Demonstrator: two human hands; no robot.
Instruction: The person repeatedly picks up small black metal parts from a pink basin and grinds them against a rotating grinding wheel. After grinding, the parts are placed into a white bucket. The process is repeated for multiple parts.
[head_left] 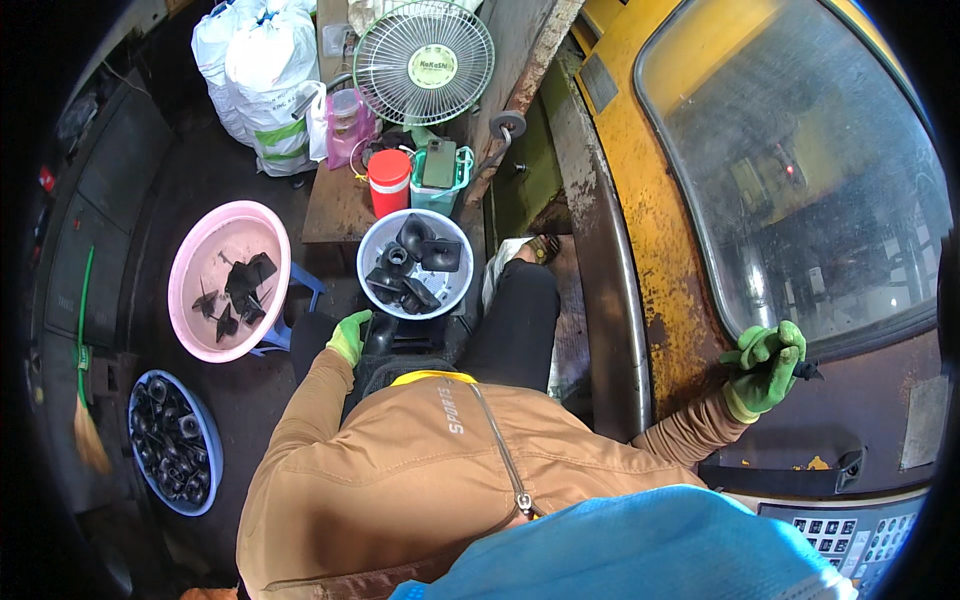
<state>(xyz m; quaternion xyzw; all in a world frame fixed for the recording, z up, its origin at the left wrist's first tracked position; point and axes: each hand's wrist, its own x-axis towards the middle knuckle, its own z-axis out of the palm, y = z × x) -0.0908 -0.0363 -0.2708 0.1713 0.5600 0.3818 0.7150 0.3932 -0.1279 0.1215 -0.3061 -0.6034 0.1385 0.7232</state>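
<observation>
My right hand (pixel 768 368), in a green glove, is raised at the machine door, just below its window (pixel 800 170). Its fingers are curled; a small dark piece sticks out beside them, and I cannot make out whether it is held or part of the door. My left hand (pixel 348 337), also gloved in green, is low by my left thigh, next to black things at my lap; its fingertips are partly hidden. Just beyond it stands a white-blue basin (pixel 366 245) with several black funnel-shaped plastic parts (pixel 440 255).
At left, a pink basin (pixel 183 300) with black scraps rests on a blue stool (pixel 305 285). Below it, a blue basin (pixel 214 440) holds many black parts. A fan (pixel 425 100), red jug (pixel 389 185), teal basket (pixel 430 195), white sacks (pixel 270 80) and broom (pixel 90 430) stand around.
</observation>
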